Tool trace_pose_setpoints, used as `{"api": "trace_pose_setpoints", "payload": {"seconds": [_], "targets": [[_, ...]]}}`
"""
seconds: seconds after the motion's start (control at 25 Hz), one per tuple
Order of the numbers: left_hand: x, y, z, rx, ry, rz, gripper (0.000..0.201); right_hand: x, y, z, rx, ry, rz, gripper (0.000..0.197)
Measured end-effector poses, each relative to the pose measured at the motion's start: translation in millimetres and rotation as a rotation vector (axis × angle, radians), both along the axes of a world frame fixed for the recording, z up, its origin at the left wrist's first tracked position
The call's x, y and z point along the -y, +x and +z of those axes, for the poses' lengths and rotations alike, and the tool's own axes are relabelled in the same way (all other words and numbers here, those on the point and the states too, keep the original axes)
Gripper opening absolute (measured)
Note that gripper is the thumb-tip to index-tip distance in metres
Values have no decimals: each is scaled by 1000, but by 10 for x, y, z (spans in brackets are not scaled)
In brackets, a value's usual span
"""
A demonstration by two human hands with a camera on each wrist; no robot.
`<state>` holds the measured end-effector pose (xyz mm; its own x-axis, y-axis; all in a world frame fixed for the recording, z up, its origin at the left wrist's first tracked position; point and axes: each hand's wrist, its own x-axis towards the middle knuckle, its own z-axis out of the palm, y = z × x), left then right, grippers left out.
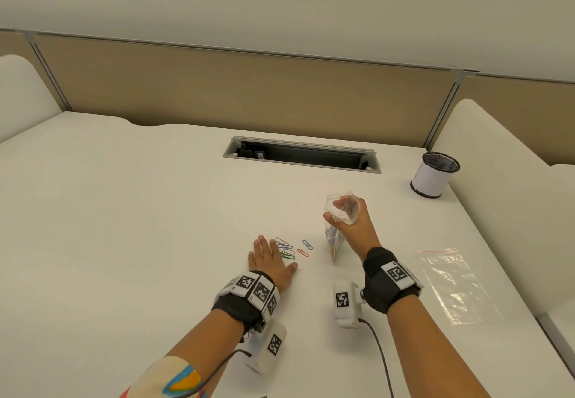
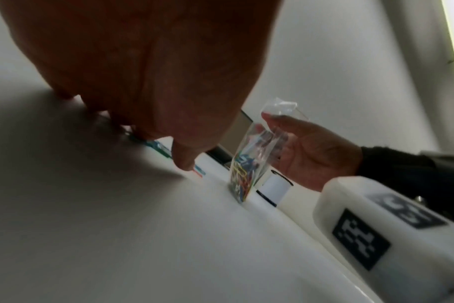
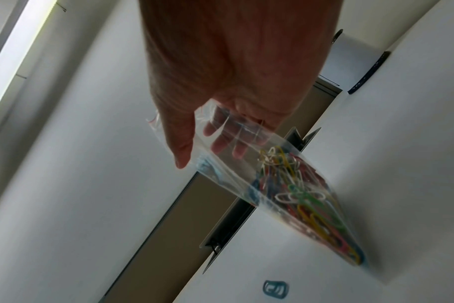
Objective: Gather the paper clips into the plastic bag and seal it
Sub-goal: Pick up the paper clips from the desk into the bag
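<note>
Paper clips (image 1: 291,249) lie loose mid-desk; left hand (image 1: 270,260) rests flat beside them, fingers straight, while right hand (image 1: 354,220) grips the plastic bag (image 1: 337,229) upright, mouth open to receive them.

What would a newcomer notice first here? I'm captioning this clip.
The right hand holds an open plastic bag upright on the white desk, coloured paper clips bunched at its bottom. Beside it, the left hand lies flat by a few loose paper clips.
</note>
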<state>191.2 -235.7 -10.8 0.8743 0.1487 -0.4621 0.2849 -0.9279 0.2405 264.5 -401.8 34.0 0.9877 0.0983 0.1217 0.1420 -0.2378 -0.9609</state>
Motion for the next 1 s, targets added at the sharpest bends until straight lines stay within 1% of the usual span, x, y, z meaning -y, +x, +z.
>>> {"api": "trace_pose_setpoints", "payload": {"seconds": [0.32, 0.4, 0.52, 0.6, 0.72, 1.0], "targets": [[223, 200, -39, 107, -63, -273, 75, -20, -19, -1, 1, -3, 7, 51], [235, 258, -7, 107, -50, -376, 66, -14, -24, -5, -5, -10, 6, 51], [200, 316, 85, 105, 18, -514, 53, -5, -23, -7, -3, -19, 1, 49], [189, 343, 156, 120, 63, -534, 46, 1, -22, -8, -8, -14, -3, 48], [205, 369, 261, 188, 93, -483, 34, -8, -26, -11, -9, -12, -5, 47], [139, 423, 354, 255, 110, -457, 27, -24, -56, -30, -8, -21, -12, 47]]}}
